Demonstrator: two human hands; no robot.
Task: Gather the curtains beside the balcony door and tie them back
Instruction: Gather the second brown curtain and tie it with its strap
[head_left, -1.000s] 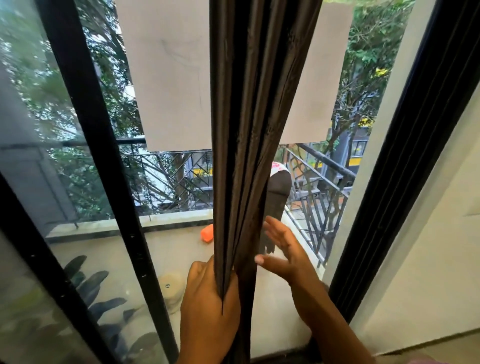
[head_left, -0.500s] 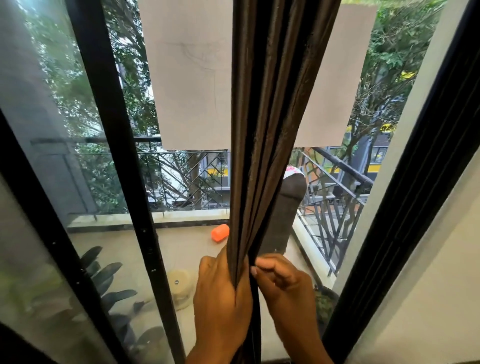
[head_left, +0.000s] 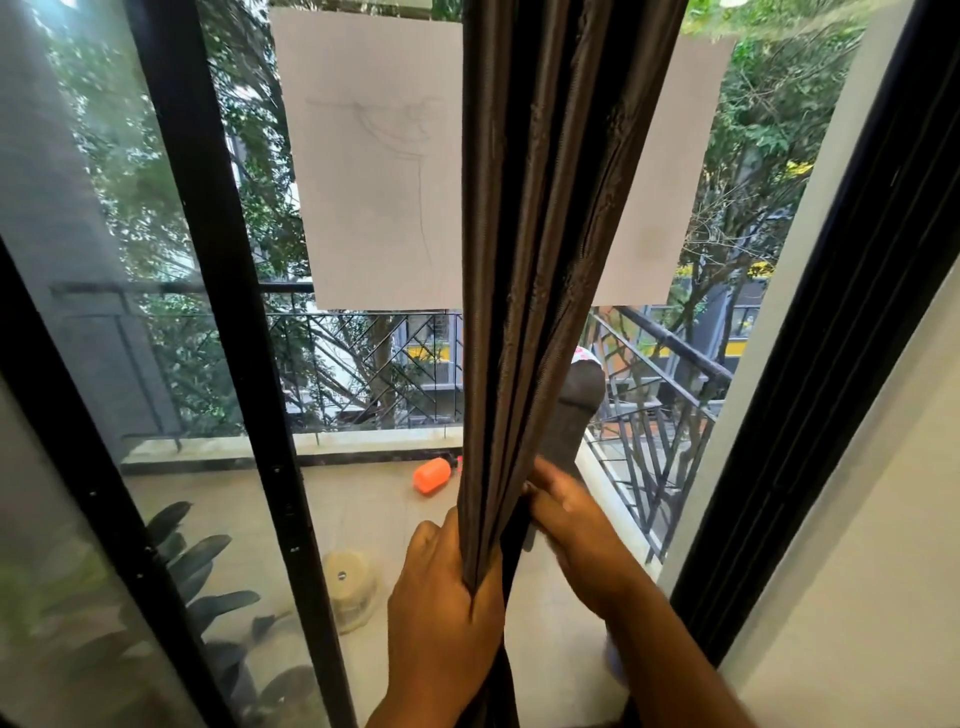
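Since a second ago, right hand (head_left: 569, 512) closed from open onto the curtain (head_left: 540, 260), fingers curled round its right edge; left hand (head_left: 441, 613) still gripped the bunched folds.

Gathered curtain (head_left: 540, 260), cut off by the top and bottom edges. Right hand (head_left: 571, 514), motion-blurred; its fingertips lie hidden behind the folds. Left hand (head_left: 441, 618), fingertips concealed by fabric. Paper sheet (head_left: 374, 156), right portion covered by the curtain; its faint drawing is illegible.

Orange bottle (head_left: 432, 475) (lying), balcony railing (head_left: 374, 358)
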